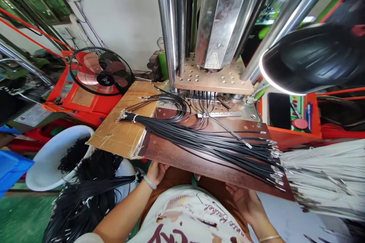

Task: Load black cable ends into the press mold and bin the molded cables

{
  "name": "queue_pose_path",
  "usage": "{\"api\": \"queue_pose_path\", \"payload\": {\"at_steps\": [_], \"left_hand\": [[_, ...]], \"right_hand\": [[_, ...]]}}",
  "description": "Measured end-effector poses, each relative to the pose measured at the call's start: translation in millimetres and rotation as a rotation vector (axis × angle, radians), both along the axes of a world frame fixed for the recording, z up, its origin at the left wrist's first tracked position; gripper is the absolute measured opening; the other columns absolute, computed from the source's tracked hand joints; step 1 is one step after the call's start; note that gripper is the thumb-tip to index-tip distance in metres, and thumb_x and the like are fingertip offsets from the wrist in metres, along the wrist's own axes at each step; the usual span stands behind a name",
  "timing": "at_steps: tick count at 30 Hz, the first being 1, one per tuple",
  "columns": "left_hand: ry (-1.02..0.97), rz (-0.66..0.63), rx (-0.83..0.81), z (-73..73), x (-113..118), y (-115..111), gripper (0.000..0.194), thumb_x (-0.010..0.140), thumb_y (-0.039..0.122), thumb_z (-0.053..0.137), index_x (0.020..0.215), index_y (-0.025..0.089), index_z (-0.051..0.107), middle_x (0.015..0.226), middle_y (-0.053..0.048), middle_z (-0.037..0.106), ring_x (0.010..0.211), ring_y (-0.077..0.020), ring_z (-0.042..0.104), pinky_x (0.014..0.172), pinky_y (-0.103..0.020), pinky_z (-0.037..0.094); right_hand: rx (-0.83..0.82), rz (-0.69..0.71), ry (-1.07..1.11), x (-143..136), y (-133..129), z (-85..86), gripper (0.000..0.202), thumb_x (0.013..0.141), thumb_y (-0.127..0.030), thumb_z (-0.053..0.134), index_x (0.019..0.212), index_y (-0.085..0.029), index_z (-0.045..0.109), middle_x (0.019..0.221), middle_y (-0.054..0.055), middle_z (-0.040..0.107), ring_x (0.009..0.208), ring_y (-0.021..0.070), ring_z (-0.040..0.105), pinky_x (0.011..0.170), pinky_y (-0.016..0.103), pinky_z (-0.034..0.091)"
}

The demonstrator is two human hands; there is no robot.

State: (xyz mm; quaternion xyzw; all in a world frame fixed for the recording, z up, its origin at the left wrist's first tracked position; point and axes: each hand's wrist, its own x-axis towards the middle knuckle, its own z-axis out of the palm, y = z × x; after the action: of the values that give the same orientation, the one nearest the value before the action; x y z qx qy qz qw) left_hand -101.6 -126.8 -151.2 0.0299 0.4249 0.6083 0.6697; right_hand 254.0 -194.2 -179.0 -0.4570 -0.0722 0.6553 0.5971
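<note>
My left hand (156, 172) rests just under the near edge of the brown work table (182, 155), fingers curled, nothing visible in it. My right hand (247, 202) lies palm up below the same edge, fingers apart, holding nothing. On the table lies a long bundle of black cables (199, 136) with metal terminals at both ends. A few cables run into the mould (211, 112) under the copper-coloured press plate (212, 78).
Steel press columns (168, 26) rise behind the table. A red fan (99, 71) stands at the left, a black lamp (310, 59) hangs at the right. A white basin (48, 159) holds black cable pieces, more black cables (82, 201) lie below, white cables (325, 174) at right.
</note>
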Motion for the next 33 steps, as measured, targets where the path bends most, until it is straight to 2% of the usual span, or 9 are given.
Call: {"api": "queue_pose_path", "payload": {"at_steps": [8, 11, 13, 15, 16, 18, 22, 26, 33], "left_hand": [[0.138, 0.019, -0.059, 11.7, 7.0, 0.4, 0.035, 0.078, 0.039, 0.075, 0.108, 0.023, 0.064, 0.092, -0.003, 0.074, 0.08, -0.0153, 0.069, 0.075, -0.027, 0.056], [0.353, -0.309, -0.035, 28.5, 6.0, -17.4, 0.043, 0.081, 0.057, 0.064, 0.096, 0.017, 0.067, 0.087, -0.008, 0.073, 0.08, -0.02, 0.07, 0.072, -0.031, 0.057], [0.644, -0.719, 0.19, 53.0, -2.3, -29.5, 0.048, 0.083, 0.06, 0.059, 0.094, 0.015, 0.07, 0.085, -0.012, 0.073, 0.074, -0.0215, 0.069, 0.067, -0.032, 0.056], [1.018, -0.983, 0.678, 88.4, -15.3, -28.6, 0.044, 0.084, 0.056, 0.06, 0.098, 0.016, 0.071, 0.085, -0.011, 0.073, 0.072, -0.02, 0.068, 0.067, -0.031, 0.054], [1.204, -0.987, 0.96, 108.5, -22.3, -20.4, 0.039, 0.084, 0.052, 0.061, 0.1, 0.017, 0.071, 0.085, -0.01, 0.073, 0.073, -0.0194, 0.068, 0.07, -0.031, 0.053], [1.553, -0.779, 1.292, 147.5, -35.0, 12.1, 0.028, 0.091, 0.04, 0.054, 0.1, 0.019, 0.07, 0.087, -0.008, 0.073, 0.081, -0.0184, 0.067, 0.078, -0.031, 0.052], [2.136, -0.472, 1.068, 193.0, -55.3, 105.0, 0.03, 0.097, 0.034, 0.042, 0.102, 0.016, 0.066, 0.104, -0.011, 0.069, 0.1, -0.0223, 0.062, 0.093, -0.038, 0.047], [2.288, -0.597, 0.874, 191.2, -70.5, 156.5, 0.039, 0.098, 0.039, 0.035, 0.101, 0.015, 0.065, 0.106, -0.011, 0.065, 0.101, -0.0227, 0.06, 0.092, -0.035, 0.046], [2.491, -0.858, 0.6, 177.9, -80.9, 151.8, 0.045, 0.1, 0.041, 0.03, 0.09, 0.015, 0.065, 0.096, -0.01, 0.064, 0.088, -0.0205, 0.061, 0.076, -0.03, 0.043]], "right_hand": [[0.065, 0.047, -0.287, -14.4, 8.1, 27.3, 0.051, 0.057, -0.071, 0.078, 0.084, -0.028, 0.07, 0.083, 0.002, 0.071, 0.075, 0.0219, 0.065, 0.067, 0.037, 0.058], [0.092, 0.132, -0.443, -26.4, -5.3, 51.0, 0.053, 0.067, -0.075, 0.068, 0.073, -0.023, 0.069, 0.067, 0.005, 0.067, 0.061, 0.022, 0.062, 0.055, 0.036, 0.054], [0.186, 0.291, -0.585, -31.8, -15.4, 81.2, 0.039, 0.075, -0.059, 0.071, 0.069, -0.02, 0.07, 0.061, 0.005, 0.064, 0.053, 0.0194, 0.056, 0.049, 0.031, 0.047], [0.494, 0.543, -0.879, -30.0, -13.0, 121.9, 0.015, 0.082, -0.034, 0.07, 0.077, -0.021, 0.072, 0.064, 0.004, 0.064, 0.055, 0.0171, 0.054, 0.054, 0.03, 0.044], [0.74, 0.671, -1.087, -25.8, -3.5, 143.3, 0.008, 0.086, -0.026, 0.064, 0.084, -0.023, 0.072, 0.069, 0.003, 0.065, 0.06, 0.0175, 0.056, 0.06, 0.032, 0.045], [0.946, 0.545, -1.458, -13.0, 32.9, 179.8, 0.011, 0.09, -0.019, 0.057, 0.089, -0.022, 0.067, 0.076, 0.004, 0.067, 0.068, 0.0184, 0.057, 0.066, 0.033, 0.045], [0.67, 0.473, -2.161, 5.0, 135.1, 206.7, 0.022, 0.093, -0.032, 0.053, 0.088, -0.015, 0.066, 0.09, 0.013, 0.066, 0.087, 0.0284, 0.057, 0.078, 0.041, 0.044], [0.52, 0.794, -2.376, 5.0, 185.7, 204.1, 0.022, 0.087, -0.033, 0.056, 0.076, -0.017, 0.067, 0.082, 0.011, 0.065, 0.084, 0.0297, 0.054, 0.07, 0.039, 0.038], [1.207, 0.634, -2.212, 65.2, 174.6, 203.0, 0.037, 0.097, -0.042, 0.042, 0.075, -0.023, 0.064, 0.092, 0.007, 0.068, 0.09, 0.026, 0.057, 0.073, 0.042, 0.036]]}}
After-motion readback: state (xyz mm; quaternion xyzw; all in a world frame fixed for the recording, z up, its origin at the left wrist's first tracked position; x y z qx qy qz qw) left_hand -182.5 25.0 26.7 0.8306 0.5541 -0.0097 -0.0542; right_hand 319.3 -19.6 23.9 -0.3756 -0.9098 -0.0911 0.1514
